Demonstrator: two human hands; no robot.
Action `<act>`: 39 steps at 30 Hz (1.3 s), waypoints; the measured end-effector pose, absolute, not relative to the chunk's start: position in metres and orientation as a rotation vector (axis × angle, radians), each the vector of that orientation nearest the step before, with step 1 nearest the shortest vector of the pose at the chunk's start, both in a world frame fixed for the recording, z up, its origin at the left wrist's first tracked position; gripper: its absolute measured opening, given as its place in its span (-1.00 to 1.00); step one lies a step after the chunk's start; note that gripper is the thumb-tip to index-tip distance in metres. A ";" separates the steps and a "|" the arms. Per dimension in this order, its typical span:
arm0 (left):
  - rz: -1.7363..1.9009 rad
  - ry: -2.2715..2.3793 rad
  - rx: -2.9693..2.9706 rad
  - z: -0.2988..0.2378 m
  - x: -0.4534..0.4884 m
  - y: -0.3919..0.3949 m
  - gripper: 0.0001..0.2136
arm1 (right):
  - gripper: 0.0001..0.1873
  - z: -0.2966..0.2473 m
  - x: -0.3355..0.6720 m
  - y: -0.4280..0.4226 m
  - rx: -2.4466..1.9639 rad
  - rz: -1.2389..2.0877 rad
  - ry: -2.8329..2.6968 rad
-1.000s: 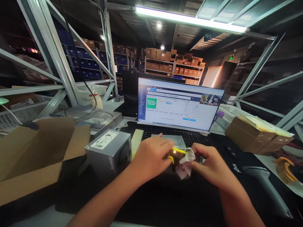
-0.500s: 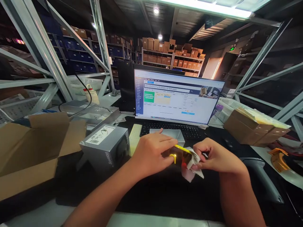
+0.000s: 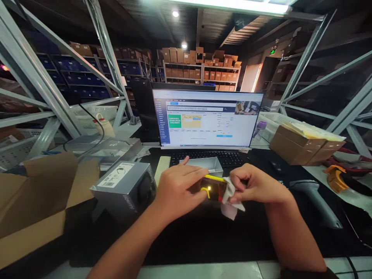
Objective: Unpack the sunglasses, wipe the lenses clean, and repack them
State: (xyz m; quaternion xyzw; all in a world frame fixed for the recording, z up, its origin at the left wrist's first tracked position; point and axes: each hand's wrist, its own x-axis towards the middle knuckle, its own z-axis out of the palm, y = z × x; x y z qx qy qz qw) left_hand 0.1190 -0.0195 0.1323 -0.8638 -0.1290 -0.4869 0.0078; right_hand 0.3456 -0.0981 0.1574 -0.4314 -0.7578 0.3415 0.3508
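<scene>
My left hand (image 3: 178,188) is closed on one side of yellow-framed sunglasses (image 3: 214,178), thumb below and fingers above. Their dark lens reflects a bright spot and some red. On the other side, my right hand (image 3: 257,184) pinches a pale cleaning cloth (image 3: 229,211) with zigzag edges, folded over the lens and rim. Part of the frame is hidden by my fingers and the cloth. Just behind the hands lies an open grey box tray (image 3: 214,166), in front of the black keyboard (image 3: 232,157).
A grey product box (image 3: 124,188) and an open cardboard carton (image 3: 43,209) stand to the left. The monitor (image 3: 200,133) is straight ahead. At right are a barcode scanner (image 3: 316,201), a mouse (image 3: 275,166), a tape dispenser (image 3: 337,179) and a brown carton (image 3: 302,149).
The view has shifted slightly, so the scene sits further left. Both hands keep their hold on the sunglasses and cloth; the cloth stays folded over the lens end.
</scene>
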 end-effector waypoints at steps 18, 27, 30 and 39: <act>-1.922 -1.228 -2.505 0.129 0.115 -0.013 -0.73 | -0.66 0.145 0.382 -0.067 -0.830 0.510 -1.044; -1.954 -1.273 -2.333 0.115 0.130 -0.016 -0.58 | -0.66 0.109 0.267 -0.063 -0.847 0.660 -1.060; -1.889 -1.182 -2.357 0.105 0.137 -0.019 -0.50 | -0.58 0.101 0.250 -0.067 -0.893 0.530 -1.216; -1.993 -0.775 -2.331 0.088 0.149 -0.023 -0.58 | -0.53 0.110 0.259 -0.082 -0.993 0.318 -1.147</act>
